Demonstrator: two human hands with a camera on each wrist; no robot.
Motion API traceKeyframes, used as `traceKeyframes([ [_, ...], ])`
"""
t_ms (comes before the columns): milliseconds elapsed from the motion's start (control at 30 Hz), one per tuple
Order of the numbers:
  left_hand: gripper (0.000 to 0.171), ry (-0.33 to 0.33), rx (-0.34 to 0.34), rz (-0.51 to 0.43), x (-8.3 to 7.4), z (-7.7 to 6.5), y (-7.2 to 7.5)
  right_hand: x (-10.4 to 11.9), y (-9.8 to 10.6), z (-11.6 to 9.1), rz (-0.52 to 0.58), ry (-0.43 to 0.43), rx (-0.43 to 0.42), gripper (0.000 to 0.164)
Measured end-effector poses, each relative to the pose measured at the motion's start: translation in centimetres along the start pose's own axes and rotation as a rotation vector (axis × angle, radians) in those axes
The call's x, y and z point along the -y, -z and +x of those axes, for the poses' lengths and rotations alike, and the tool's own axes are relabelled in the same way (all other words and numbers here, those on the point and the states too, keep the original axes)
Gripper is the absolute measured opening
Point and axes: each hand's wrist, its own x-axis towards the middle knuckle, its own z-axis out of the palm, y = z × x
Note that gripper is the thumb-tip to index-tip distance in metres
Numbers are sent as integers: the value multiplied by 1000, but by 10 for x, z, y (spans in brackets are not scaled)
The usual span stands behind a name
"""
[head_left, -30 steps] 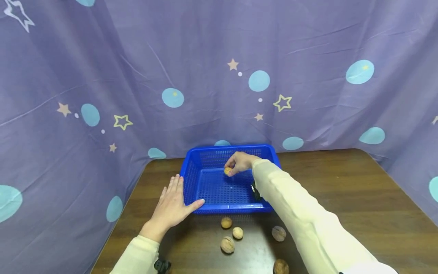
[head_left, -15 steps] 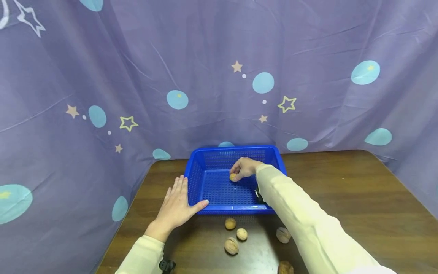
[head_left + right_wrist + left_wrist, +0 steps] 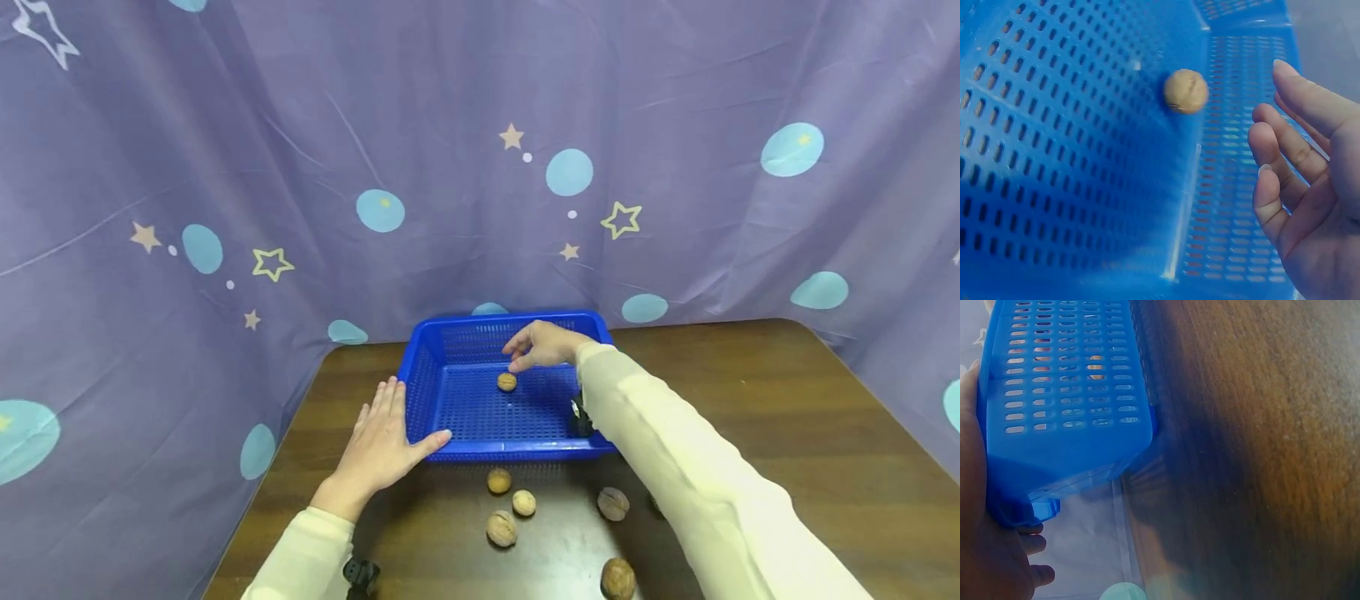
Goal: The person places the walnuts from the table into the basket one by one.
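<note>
A blue plastic basket point(image 3: 502, 450) with slotted walls stands on the table. One walnut point(image 3: 507, 382) lies on the basket floor, also plain in the right wrist view as a tan walnut point(image 3: 1186, 91). My right hand point(image 3: 546, 343) hovers inside the basket just above and to the right of that walnut, its fingers loosely bent and holding nothing. My left hand point(image 3: 378, 442) rests on the basket's near left corner with straight fingers along the left rim and the thumb over the front rim. In the left wrist view, part of that hand lies beside the basket wall point(image 3: 1072, 450).
On the wooden table point(image 3: 720, 400) in front of the basket lie several walnuts, among them a pale walnut point(image 3: 524, 502), a larger walnut point(image 3: 502, 528) and a darker walnut point(image 3: 618, 577). A patterned purple curtain point(image 3: 465, 167) hangs behind the table.
My right hand has let go of the walnut it pinched and lifted slightly away up and right; the walnut now lies in the basket. My left hand stays on the rim.
</note>
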Motion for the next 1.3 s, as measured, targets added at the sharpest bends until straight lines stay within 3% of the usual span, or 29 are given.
traceKeyframes([
  [133, 122, 7, 25, -5, 3, -2, -1, 6, 13, -11, 44, 22, -15, 38],
  [333, 122, 2, 9, -11, 6, -2, -1, 17, 33, -36, 158, 37, -64, 41],
  [600, 122, 10, 14, -14, 6, 0, 2, 18, 57, -99, 126, 126, -166, 40],
  [800, 120, 3, 15, -18, 6, 3, 3, -13, 55, -162, 175, 189, -247, 39],
  [933, 121, -6, 16, -14, 5, 5, 2, -41, 44, -199, 202, 179, -307, 36],
  [1300, 122, -16, 30, -17, 0, 5, -1, -93, 17, -273, 198, 132, -391, 34],
])
